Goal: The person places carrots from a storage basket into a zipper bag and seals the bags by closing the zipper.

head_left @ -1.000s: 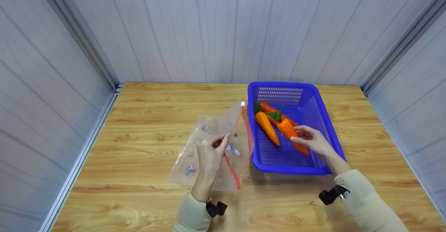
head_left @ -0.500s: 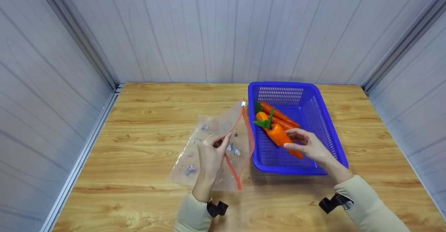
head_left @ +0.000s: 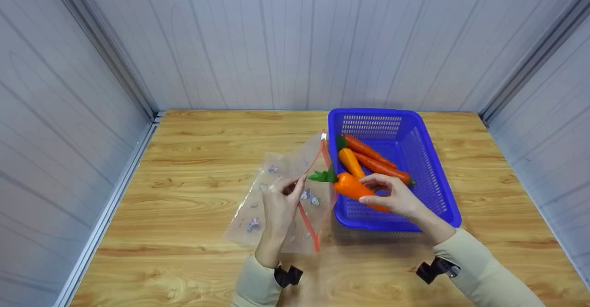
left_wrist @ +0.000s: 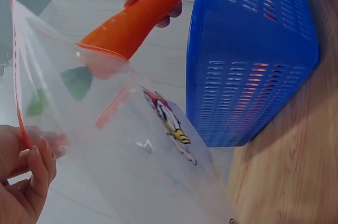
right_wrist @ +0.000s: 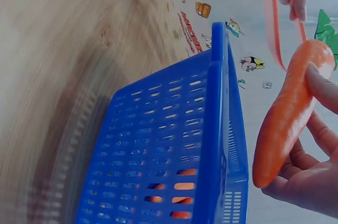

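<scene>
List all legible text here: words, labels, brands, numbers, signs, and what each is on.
"MICKE": red lettering on the clear zip bag, right wrist view; its ending is unclear, probably "MICKEY".
Thin line of print beside it, same bag: too small to read.
Blue basket, held orange vegetable, black wrist mounts: no readable text.

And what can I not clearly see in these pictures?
Left wrist view: leafless end of the held carrot, cut off by top edge.
Right wrist view: vegetables in the blue basket, mostly hidden by its wall.
Head view: prints on the plastic bag, too small.
</scene>
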### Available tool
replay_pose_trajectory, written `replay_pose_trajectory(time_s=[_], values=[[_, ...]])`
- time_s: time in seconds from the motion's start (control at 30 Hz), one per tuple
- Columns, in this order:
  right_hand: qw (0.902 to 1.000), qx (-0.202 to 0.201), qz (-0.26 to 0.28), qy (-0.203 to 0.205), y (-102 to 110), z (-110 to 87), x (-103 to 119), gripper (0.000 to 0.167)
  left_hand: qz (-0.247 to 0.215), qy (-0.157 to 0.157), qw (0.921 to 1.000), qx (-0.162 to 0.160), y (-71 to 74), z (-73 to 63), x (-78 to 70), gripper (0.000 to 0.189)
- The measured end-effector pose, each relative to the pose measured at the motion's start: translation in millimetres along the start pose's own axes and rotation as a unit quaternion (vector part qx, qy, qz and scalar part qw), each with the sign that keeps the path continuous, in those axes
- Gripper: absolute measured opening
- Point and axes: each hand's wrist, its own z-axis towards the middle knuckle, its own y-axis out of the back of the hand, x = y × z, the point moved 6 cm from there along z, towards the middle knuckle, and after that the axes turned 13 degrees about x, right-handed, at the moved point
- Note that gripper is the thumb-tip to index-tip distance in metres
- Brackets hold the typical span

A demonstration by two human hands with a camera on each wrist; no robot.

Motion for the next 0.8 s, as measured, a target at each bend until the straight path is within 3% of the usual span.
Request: replay_pose_trajectory(time_s=[0.2, 0.47, 0.7, 0.8], values=[[0.9992, -0.001, -0.039, -0.012, -2, 5.2, 9, 0.034, -0.006, 0.003, 1.0, 0.002, 1.0, 0.9, -2.1, 0.009], [0.9936, -0.01, -0.109, -0.027, -3, 5.9, 50, 0.031, -0.018, 0.0, 0.9998, -0.012, 4.3, 3.6, -5.8, 0.011], [0.9841, -0.012, -0.174, -0.034, 4, 19.7, 31, 0.038, -0.01, -0.02, 0.9995, -0.023, 4.9, 4.0, -9.2, 0.012], [0.9797, -0.015, -0.196, -0.039, 3, 24.0, 34, 0.039, -0.019, -0.027, 0.9991, -0.024, 4.0, 3.4, -10.3, 0.011]])
